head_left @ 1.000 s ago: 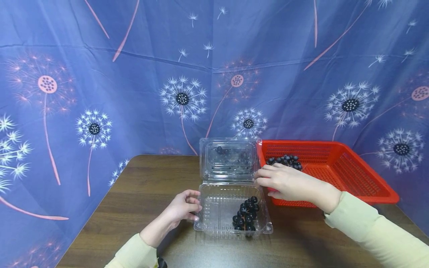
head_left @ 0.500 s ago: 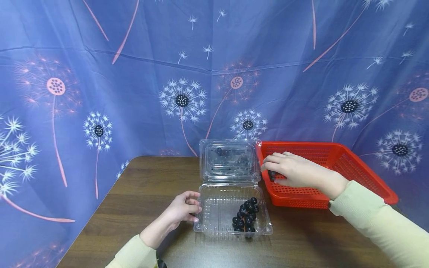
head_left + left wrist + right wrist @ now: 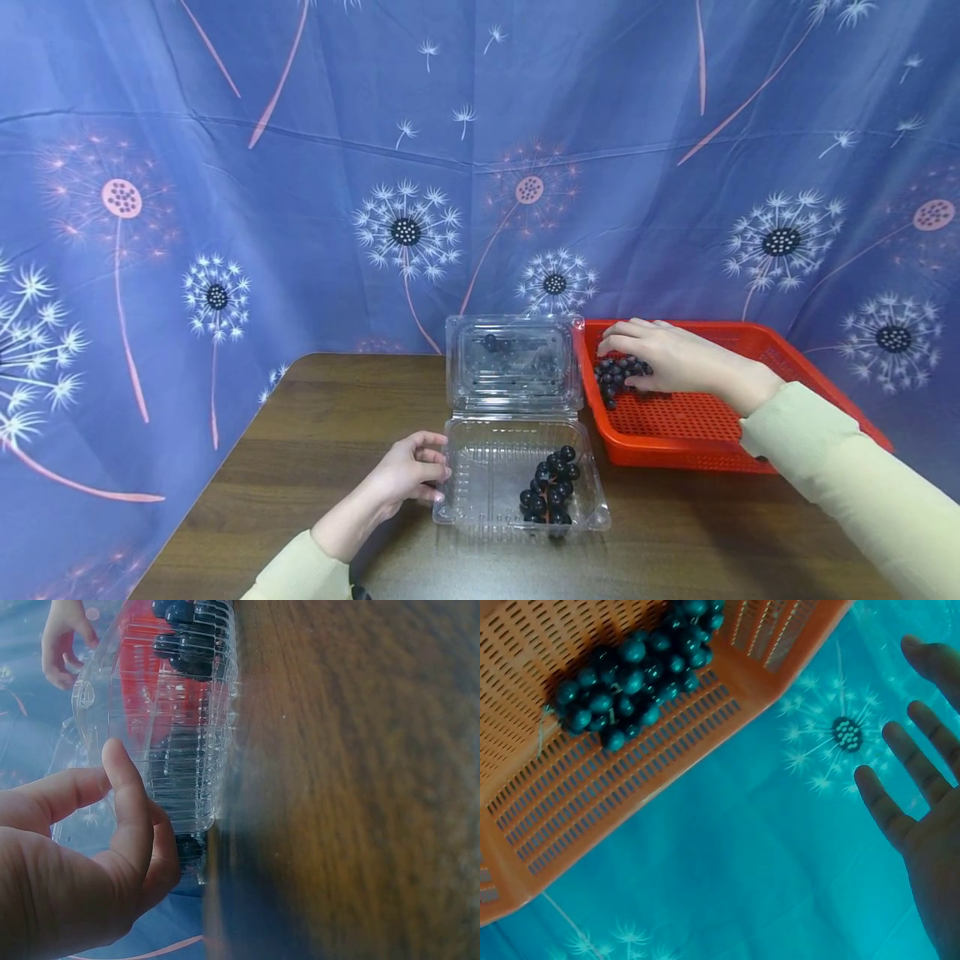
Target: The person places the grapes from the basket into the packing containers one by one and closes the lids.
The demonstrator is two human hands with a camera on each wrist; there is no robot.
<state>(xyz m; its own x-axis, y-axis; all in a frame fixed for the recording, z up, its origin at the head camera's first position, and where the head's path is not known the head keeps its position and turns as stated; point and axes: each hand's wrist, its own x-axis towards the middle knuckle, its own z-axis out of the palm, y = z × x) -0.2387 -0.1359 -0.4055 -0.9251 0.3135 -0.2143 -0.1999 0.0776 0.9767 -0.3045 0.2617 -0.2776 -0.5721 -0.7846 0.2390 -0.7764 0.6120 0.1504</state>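
In the head view, a clear plastic clamshell container (image 3: 487,475) lies with its lid raised. One bunch of black grapes (image 3: 550,492) is in the right side of its base. My left hand (image 3: 408,471) holds the container's left rim, with thumb and finger meeting at the edge in the left wrist view. Over the red basket (image 3: 697,450), my right hand (image 3: 660,354) hovers beside more black grapes (image 3: 617,375) at the basket's left end. Its fingers look spread apart and hold nothing in the right wrist view, where the grapes lie away from them.
The container's see-through lid (image 3: 514,362) stands up against the basket's left end. Both rest on a brown wooden table (image 3: 337,417). A blue curtain (image 3: 315,208) with dandelion prints hangs behind the table.
My right hand has moved from the basket's left rim into the basket, going right and slightly away, and the grapes there show beside it. The left hand stays at the container.
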